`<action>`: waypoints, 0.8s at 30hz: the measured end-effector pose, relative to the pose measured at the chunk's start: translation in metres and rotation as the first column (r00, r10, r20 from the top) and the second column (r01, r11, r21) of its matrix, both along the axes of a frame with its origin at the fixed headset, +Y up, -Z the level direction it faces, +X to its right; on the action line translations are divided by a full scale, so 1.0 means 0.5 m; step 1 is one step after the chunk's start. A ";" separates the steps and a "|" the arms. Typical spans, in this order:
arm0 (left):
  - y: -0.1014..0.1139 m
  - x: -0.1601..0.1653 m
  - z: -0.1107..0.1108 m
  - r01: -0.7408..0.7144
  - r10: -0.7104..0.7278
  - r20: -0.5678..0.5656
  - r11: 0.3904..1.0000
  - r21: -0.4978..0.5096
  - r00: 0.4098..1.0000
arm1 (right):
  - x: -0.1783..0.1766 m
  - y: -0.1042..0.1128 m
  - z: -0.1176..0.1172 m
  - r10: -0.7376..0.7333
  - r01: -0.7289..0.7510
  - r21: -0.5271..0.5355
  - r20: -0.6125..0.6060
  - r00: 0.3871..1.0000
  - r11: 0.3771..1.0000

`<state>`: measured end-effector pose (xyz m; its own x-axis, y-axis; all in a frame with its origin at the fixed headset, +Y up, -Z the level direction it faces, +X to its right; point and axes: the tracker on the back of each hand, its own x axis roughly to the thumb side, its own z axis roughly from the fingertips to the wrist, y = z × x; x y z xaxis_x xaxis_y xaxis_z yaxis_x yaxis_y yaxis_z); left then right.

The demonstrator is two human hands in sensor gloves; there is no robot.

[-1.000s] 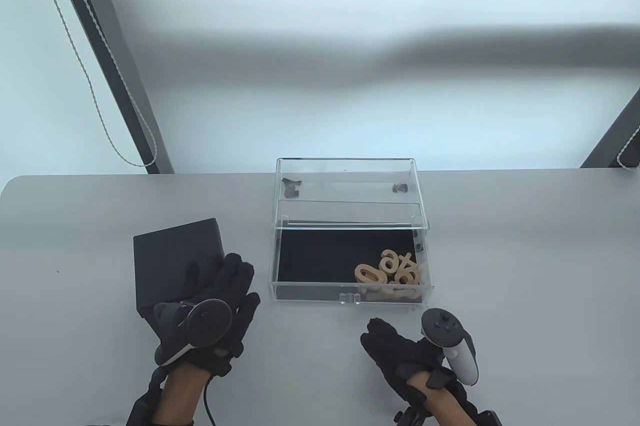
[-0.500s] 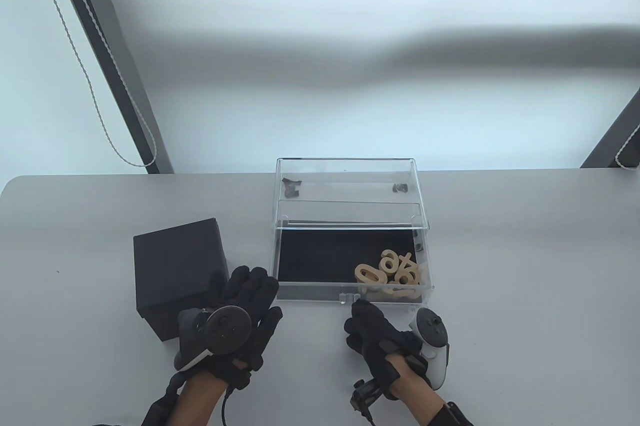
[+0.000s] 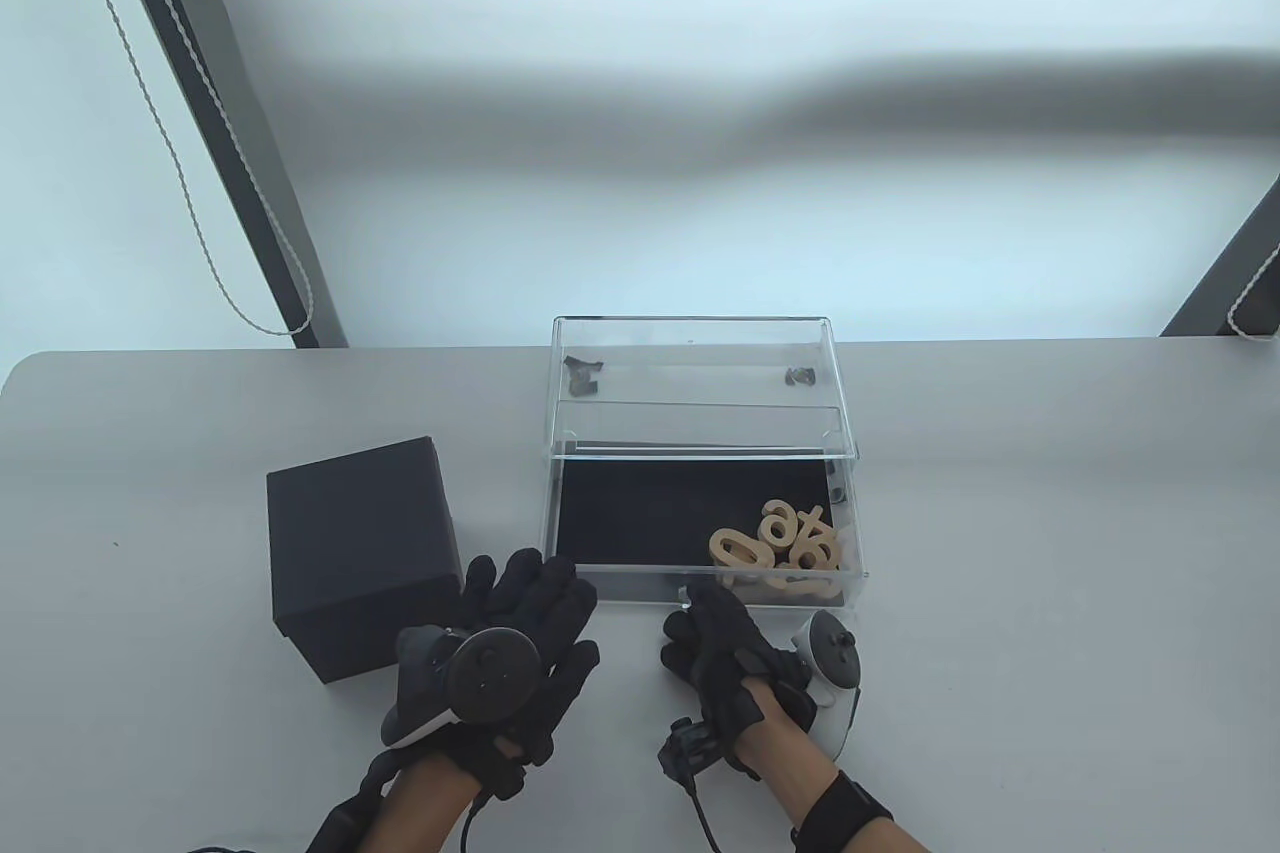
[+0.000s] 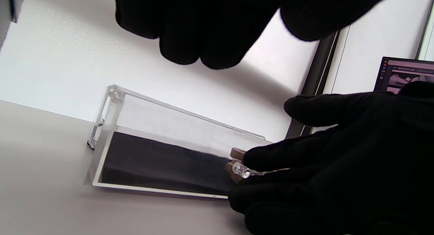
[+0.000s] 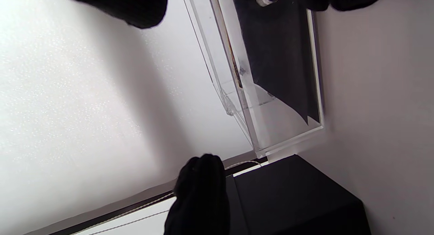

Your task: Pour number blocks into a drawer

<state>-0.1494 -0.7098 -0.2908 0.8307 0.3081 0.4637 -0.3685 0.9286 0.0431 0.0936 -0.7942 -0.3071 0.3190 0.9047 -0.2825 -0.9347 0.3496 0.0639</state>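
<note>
Black box (image 3: pixel 360 548) sitting left of the clear drawer (image 3: pixel 700 533), just beside it but not touching. Nothing between box and drawer except the left hand (image 3: pixel 520 643), hovering flat with fingers spread and apart, gripping nothing, fingertips right at the drawer's near-left corner. Right hand (image 3: pixel 735 658) at the near front wall, fingers reaching onto the little clear knob (image 4: pixel 241 170); pinching or just touching, can't tell. Trackers strapped on both hand backs.

Number blocks (image 3: pixel 780 548), pale wood, heaped in the near-right corner of the pulled-out drawer, on its black liner. Clear case (image 3: pixel 695 373) behind on the far side, couple of small dark bits inside near its far corners.

Plain grey surface (image 3: pixel 1050 543), rounded far-left corner. White wall beyond with a wide dark shadow band, dark slanted frames left and right, beaded cords hanging off them. Laptop screen (image 4: pixel 403 74) peeking in on the right in the left wrist view.
</note>
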 end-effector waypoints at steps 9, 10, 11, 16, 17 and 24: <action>-0.026 0.006 -0.009 0.026 -0.025 0.005 0.996 -0.083 1.000 | -0.003 -0.007 -0.006 0.009 -0.009 0.030 0.004 1.000 1.000; -0.028 0.006 -0.009 0.027 -0.027 0.005 0.996 -0.087 1.000 | -0.004 -0.008 -0.006 0.010 -0.010 0.033 0.005 1.000 0.999; -0.029 0.006 -0.010 0.029 -0.029 0.004 0.995 -0.092 1.000 | -0.003 -0.009 -0.008 0.012 -0.013 0.043 0.006 1.000 0.999; -0.028 0.005 -0.010 0.032 -0.032 0.002 0.994 -0.105 0.999 | 0.005 -0.010 -0.031 0.029 -0.032 0.076 0.041 0.999 0.997; -0.027 0.005 -0.010 0.032 -0.032 0.001 0.994 -0.108 0.999 | 0.007 -0.013 -0.040 0.020 -0.023 0.068 0.046 0.999 0.997; -0.026 0.006 -0.013 0.029 -0.029 0.002 0.993 -0.117 1.000 | 0.005 -0.010 -0.096 0.013 -0.016 0.066 0.047 0.999 0.998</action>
